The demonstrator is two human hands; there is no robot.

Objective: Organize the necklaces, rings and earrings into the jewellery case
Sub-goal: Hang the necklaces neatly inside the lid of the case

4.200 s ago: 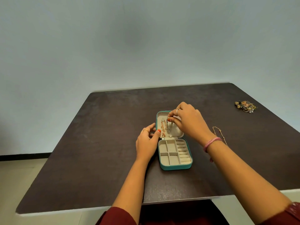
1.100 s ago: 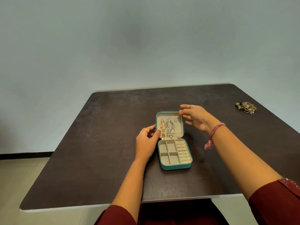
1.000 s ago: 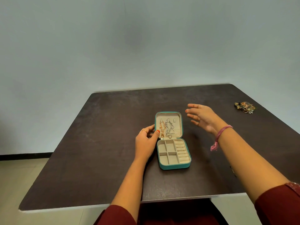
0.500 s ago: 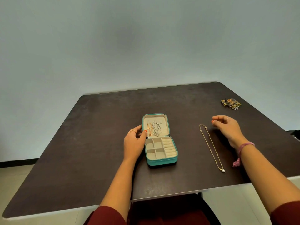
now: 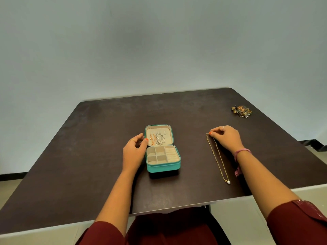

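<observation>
A teal jewellery case (image 5: 162, 166) lies open in the middle of the dark table, its beige compartments bare. Two necklaces (image 5: 157, 139), one orange-gold and one silver, hang in its raised lid. My left hand (image 5: 134, 150) rests against the case's left side, thumb touching the lid's edge. A thin gold necklace (image 5: 218, 158) with a pearl pendant lies stretched out on the table to the right of the case. My right hand (image 5: 226, 137) pinches its far end between thumb and fingertips.
A small heap of rings and earrings (image 5: 241, 110) sits near the table's far right edge. The dark table (image 5: 92, 156) ends close to my body at the front; a pale wall stands behind it.
My right hand left the case lid, swung right and came down on the far end of the gold necklace, which it now pinches. My left hand stayed at the case.
</observation>
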